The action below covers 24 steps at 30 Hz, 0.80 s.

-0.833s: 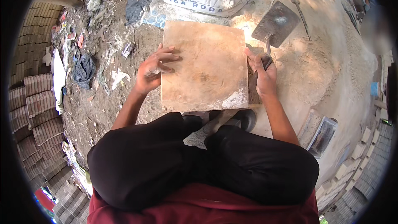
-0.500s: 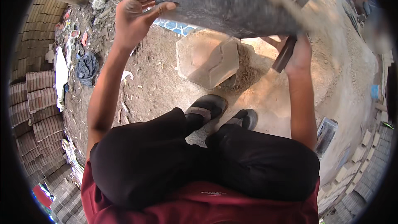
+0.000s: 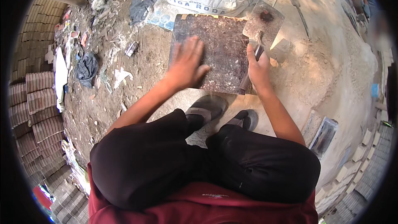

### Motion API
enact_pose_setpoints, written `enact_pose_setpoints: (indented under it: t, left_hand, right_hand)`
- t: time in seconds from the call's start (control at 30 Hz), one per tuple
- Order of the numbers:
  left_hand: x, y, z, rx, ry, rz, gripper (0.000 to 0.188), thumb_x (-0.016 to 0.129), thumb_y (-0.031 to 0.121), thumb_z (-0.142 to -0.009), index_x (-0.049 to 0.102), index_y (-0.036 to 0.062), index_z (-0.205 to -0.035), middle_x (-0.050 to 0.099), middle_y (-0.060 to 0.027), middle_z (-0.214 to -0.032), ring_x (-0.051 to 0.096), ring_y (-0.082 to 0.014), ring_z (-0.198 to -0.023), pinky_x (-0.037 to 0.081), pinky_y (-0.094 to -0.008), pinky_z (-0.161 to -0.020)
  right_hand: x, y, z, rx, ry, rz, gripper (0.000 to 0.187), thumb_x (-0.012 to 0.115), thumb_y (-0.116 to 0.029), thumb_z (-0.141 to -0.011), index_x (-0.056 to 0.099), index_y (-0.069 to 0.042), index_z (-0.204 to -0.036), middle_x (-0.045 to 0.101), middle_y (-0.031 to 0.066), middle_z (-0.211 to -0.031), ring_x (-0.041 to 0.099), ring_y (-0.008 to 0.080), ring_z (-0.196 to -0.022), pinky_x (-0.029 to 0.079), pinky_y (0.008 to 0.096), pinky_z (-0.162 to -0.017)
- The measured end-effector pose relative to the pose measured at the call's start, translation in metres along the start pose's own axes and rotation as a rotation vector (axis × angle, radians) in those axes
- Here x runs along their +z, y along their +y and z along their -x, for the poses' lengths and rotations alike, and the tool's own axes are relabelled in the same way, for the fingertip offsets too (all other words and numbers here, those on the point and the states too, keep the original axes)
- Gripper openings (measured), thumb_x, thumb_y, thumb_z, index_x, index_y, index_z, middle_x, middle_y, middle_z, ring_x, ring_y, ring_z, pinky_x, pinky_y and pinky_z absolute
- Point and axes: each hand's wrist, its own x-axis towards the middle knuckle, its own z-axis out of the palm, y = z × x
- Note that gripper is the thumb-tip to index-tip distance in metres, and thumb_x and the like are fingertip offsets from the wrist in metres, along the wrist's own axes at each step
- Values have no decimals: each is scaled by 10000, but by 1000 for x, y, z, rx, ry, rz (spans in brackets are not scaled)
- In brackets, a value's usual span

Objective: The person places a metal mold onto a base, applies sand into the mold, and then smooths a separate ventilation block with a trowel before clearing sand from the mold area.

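A dark, worn square board (image 3: 222,54) with pale specks lies in front of my feet. My left hand (image 3: 185,64) rests on its left part, open, fingers stretched out and a little blurred. My right hand (image 3: 259,69) is closed around the handle of a trowel (image 3: 270,28) at the board's right edge. The trowel's flat, squarish blade points away from me and has a dark patch on it. The brown end of its handle sticks out below my fist, over the board's corner. The octagonal block seen earlier is hidden.
Beyond the board sits an opened white sack (image 3: 203,0) of grey powder. A long thin tool (image 3: 299,14) lies to the far right. A rectangular metal mould (image 3: 323,137) lies by my right knee. Stacked ridged tiles (image 3: 43,108) line the left side, near a black plastic bag (image 3: 87,68).
The board was raised and tilted in both hands; now it lies lower and flat, covering the octagonal block. My left hand has moved from its edge onto its top. The right still holds the trowel.
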Motion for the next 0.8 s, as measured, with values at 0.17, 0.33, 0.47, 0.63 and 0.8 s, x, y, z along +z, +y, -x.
enact_pose_setpoints:
  t: [0.17, 0.33, 0.47, 0.63, 0.8]
  left_hand:
    - [0, 28, -35, 358, -1, 65, 674, 375, 462, -952, 273, 28, -1459, 188, -168, -1552, 155, -296, -1448, 73, -516, -1157]
    - [5, -51, -63, -102, 237, -132, 540, 361, 362, -951, 343, 103, -1425, 271, -177, -1511, 180, -347, -1430, 91, -525, -1158]
    - [8, 32, -45, 352, 67, 120, 599, 396, 358, -927, 327, 59, -1441, 278, -151, -1525, 191, -315, -1436, 50, -515, -1155]
    - [-3, -93, -64, -618, 111, 81, 737, 393, 510, -951, 286, -27, -1445, 257, -261, -1501, 172, -347, -1433, 70, -537, -1149]
    - [13, -115, -40, -711, -13, 1455, 801, 441, 531, -942, 250, -67, -1440, 293, -303, -1464, 237, -370, -1405, 197, -481, -1139]
  right_hand:
    - [-2, 0, -2, -36, 12, -3, 246, 676, -225, -857, 568, -13, -919, 547, 28, -775, 518, 122, -696, 446, 299, -650]
    - [0, -12, 0, 121, -57, -146, 257, 691, 14, -771, 532, -37, -966, 477, -31, -782, 462, 66, -672, 403, 224, -624]
    - [0, -4, -1, 159, -6, -201, 253, 694, 11, -773, 536, -38, -965, 479, -32, -780, 467, 72, -675, 407, 229, -624]
    - [-9, -5, -8, 111, -26, 17, 205, 693, -80, -810, 561, -37, -961, 538, 11, -791, 524, 100, -715, 432, 244, -662]
    - [-30, -46, -27, -256, 7, 456, 272, 617, -296, -901, 585, -28, -930, 615, 123, -750, 607, 215, -684, 469, 345, -664]
